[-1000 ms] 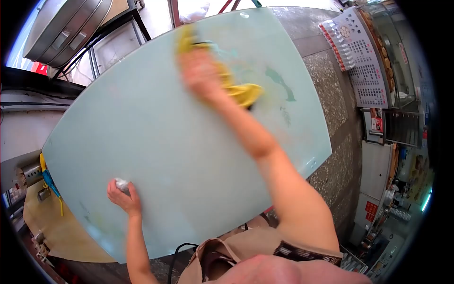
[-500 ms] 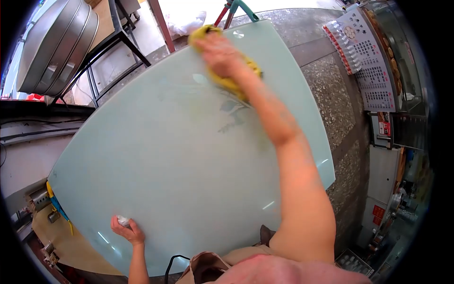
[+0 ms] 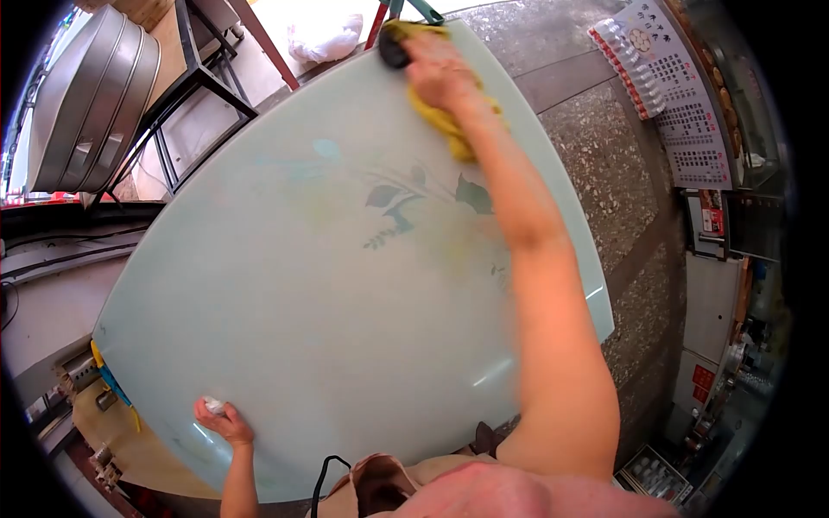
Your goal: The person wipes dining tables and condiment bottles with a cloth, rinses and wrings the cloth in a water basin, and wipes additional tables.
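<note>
A yellow cloth (image 3: 453,134) lies under my right hand (image 3: 440,76), which presses on it at the far corner of the pale green glass tabletop (image 3: 302,293). A dark patch or object shows at the cloth's far left end; I cannot tell which. Grey-green leaf patterns (image 3: 397,194) show on the tabletop, left of my right forearm. Near the tabletop's front left, my left hand (image 3: 230,425) is closed around a small white crumpled wad (image 3: 213,405), perhaps tissue, and rests on or just above the glass.
Stacked metal steamers (image 3: 95,104) stand on a black-framed table at the back left. A white plastic bag (image 3: 325,36) lies beyond the far edge. Speckled floor (image 3: 609,160) runs along the right, beside a printed sign (image 3: 682,95) and a glass case. Left, a brown board (image 3: 147,440) adjoins the tabletop.
My right hand and the cloth have moved right and slightly farther away toward the corner, uncovering more of the leaf pattern. My left hand has barely shifted, still holding the white wad.
</note>
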A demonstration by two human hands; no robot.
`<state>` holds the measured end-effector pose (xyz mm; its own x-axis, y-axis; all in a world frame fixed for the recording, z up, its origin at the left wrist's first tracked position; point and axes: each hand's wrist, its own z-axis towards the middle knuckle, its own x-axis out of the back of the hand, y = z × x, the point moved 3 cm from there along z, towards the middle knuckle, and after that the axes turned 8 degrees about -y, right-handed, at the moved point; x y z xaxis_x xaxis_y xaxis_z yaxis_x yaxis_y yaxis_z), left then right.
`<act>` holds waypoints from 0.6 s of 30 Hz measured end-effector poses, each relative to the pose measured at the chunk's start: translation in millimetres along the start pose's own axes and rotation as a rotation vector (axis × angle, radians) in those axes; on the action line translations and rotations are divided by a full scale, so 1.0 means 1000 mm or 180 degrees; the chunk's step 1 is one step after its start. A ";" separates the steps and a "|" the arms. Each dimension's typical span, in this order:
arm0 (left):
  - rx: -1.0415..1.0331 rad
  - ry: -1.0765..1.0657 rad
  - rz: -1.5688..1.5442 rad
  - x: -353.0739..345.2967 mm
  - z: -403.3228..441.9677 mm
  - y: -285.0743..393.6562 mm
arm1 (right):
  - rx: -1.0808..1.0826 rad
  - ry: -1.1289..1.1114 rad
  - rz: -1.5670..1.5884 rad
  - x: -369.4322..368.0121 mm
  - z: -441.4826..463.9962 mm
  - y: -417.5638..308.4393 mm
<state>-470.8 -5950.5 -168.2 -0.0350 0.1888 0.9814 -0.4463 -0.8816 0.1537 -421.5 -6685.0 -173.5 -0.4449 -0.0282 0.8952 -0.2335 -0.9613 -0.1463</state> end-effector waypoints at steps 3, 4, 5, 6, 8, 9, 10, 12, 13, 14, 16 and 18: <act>0.0010 -0.0062 0.0033 0.002 -0.003 0.001 | -0.0506 -0.0358 -0.0394 0.002 0.001 -0.008; 0.0023 -0.0052 0.0100 0.002 0.000 0.004 | -0.0206 -0.0735 -0.0284 0.001 0.001 -0.039; -0.0001 -0.0048 0.0065 0.000 0.002 0.006 | 0.0108 -0.1100 -0.0180 -0.001 0.000 -0.074; 0.0021 -0.0033 0.0070 -0.001 0.001 0.005 | 0.0578 -0.0711 0.0259 -0.002 -0.010 -0.119; -0.0020 -0.0058 0.0091 0.000 0.001 0.001 | 0.0972 -0.0324 0.0699 0.004 -0.031 -0.144; -0.0001 -0.0049 0.0123 0.000 0.000 -0.001 | 0.0697 -0.0324 0.0647 0.011 -0.041 -0.135; 0.0023 -0.0023 0.0140 -0.003 0.001 -0.003 | 0.0439 -0.0313 0.0579 0.018 -0.050 -0.121; 0.0052 -0.0022 0.0143 -0.003 0.001 0.000 | -0.0570 -0.0144 0.0079 0.021 -0.058 -0.048; 0.0102 -0.0009 0.0173 -0.002 0.001 -0.001 | -0.0943 0.0052 -0.0227 0.024 -0.054 -0.017; 0.0088 -0.0048 0.0174 -0.001 0.000 -0.004 | -0.1323 0.0233 -0.0535 0.024 -0.048 0.010; 0.0400 -0.0174 -0.0082 -0.006 -0.004 -0.011 | -0.1624 0.0204 -0.0699 0.007 -0.019 0.046; 0.0301 -0.0113 -0.0100 -0.009 -0.005 -0.012 | -0.2482 -0.0687 0.0080 0.038 0.007 0.047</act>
<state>-470.0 -5939.4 -179.9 0.0101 0.2031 0.9791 -0.3601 -0.9127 0.1930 -443.6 -6732.8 -143.3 -0.2999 -0.1761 0.9376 -0.7968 -0.4942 -0.3477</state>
